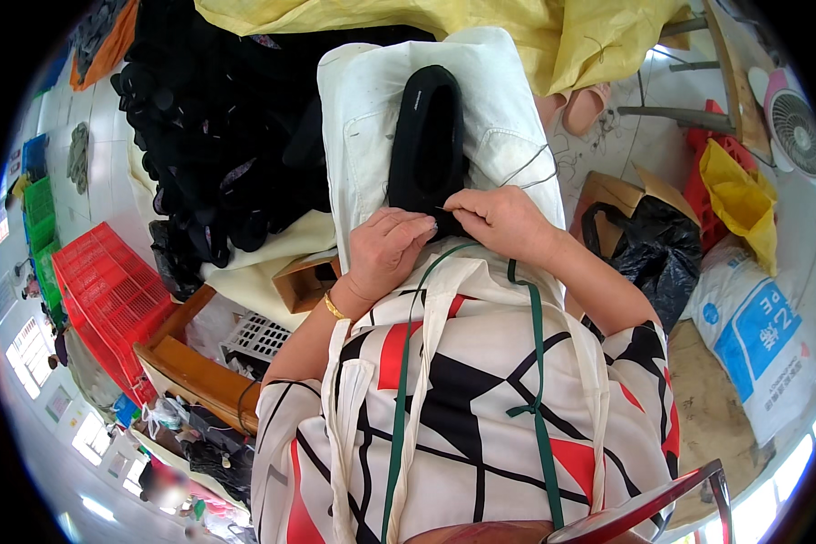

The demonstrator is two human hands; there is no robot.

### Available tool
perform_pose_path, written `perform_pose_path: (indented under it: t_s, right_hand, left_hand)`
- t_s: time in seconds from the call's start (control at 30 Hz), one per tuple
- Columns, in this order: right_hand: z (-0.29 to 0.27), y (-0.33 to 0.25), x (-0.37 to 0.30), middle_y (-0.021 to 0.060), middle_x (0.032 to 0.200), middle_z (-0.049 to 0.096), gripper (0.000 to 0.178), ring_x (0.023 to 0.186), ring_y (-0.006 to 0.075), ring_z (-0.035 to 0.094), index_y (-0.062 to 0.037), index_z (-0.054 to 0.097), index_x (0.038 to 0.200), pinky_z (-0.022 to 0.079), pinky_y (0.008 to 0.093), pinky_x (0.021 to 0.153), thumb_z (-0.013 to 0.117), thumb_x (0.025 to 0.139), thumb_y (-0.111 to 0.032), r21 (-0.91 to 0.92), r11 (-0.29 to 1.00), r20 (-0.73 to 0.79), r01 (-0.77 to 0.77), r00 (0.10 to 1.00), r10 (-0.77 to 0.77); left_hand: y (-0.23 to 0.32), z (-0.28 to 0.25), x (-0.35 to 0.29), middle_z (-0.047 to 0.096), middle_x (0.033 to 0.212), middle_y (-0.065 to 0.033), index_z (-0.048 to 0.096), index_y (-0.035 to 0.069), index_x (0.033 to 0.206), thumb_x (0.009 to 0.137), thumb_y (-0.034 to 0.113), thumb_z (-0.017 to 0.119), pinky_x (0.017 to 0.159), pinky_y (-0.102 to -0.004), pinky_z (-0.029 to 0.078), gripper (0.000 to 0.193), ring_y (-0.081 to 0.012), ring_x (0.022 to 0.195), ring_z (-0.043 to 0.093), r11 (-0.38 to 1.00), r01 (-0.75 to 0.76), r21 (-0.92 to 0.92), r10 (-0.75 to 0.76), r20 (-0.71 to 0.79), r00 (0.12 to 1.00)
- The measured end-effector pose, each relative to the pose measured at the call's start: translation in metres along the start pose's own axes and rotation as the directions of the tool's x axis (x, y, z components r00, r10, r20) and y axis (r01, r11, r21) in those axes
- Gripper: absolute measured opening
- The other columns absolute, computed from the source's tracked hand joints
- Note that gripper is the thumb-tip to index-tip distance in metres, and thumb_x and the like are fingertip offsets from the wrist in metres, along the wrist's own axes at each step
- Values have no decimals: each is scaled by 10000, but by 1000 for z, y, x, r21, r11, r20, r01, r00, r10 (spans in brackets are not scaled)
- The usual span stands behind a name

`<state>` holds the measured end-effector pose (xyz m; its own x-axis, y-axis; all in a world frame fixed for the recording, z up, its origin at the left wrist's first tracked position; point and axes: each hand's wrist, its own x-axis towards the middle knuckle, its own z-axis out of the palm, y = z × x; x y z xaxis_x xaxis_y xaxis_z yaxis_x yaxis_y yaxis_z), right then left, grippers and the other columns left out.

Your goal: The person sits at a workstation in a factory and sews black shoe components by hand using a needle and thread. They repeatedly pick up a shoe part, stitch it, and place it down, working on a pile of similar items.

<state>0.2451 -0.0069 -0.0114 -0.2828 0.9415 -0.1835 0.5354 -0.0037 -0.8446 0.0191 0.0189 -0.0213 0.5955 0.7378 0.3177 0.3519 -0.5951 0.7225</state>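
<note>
A black slip-on shoe (428, 136) lies lengthwise on white cloth (360, 136) over my lap, its opening facing up. My left hand (391, 247) is closed at the near end of the shoe, fingers pressed together against its edge; a small greyish thing shows at a fingertip. Facing it, my right hand (501, 219) pinches a thin needle at the same end, its tip barely visible between the hands. Past the right hand, a dark thread (542, 152) loops over the cloth. The parts of the shoe under my fingers are hidden.
A heap of black shoes (218, 136) lies at the left. Beyond are a red crate (109, 299) and a wooden drawer (190, 363). On the right stand a cardboard box (607, 195) with a black bag (653, 254), a white sack (752, 335) and a fan (796, 131). Yellow sheeting (480, 23) hangs ahead.
</note>
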Motion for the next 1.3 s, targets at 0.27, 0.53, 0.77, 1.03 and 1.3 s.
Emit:
perform_pose_path:
  t_s: [0.27,0.53,0.77,1.03,1.3]
  right_hand:
    - [4,2,8,139,828,693,149,757,365,657,-103,674,987,527,458,686,573,912,-183,3,1000,41,-2,999,2]
    - [12,7,11,141,886,691,132,808,352,666,-76,623,1022,530,398,700,604,943,-181,9,1000,72,-15,997,15]
    - [21,-14,27,204,801,632,195,761,421,621,-57,450,1045,487,479,664,572,949,-174,29,994,113,-107,988,103]
    - [-3,-35,42,119,856,599,87,786,346,624,-85,609,898,494,437,672,604,907,-172,-240,958,86,155,987,-138]
    - [8,-17,54,36,851,622,176,623,154,617,-79,587,898,465,298,500,544,994,-220,555,775,260,-303,948,184]
  left_hand:
    - [4,-1,-2,730,891,-81,683,70,940,744,9,777,685,-328,563,225,-251,783,708,999,42,6,-42,14,999]
    - [3,2,-6,733,887,-100,686,66,923,760,4,769,672,-323,567,193,-262,777,712,994,92,-61,-93,-13,996]
    - [3,4,-7,722,869,-94,688,70,921,738,4,765,678,-344,575,209,-269,791,708,999,21,27,-21,-11,1000]
    - [5,0,-6,695,885,-63,692,91,921,718,30,740,670,-327,562,217,-248,799,683,977,-97,192,100,-5,995]
    - [1,0,-10,651,872,-33,696,118,908,719,60,747,609,-330,530,204,-225,759,638,985,-32,168,39,-40,998]
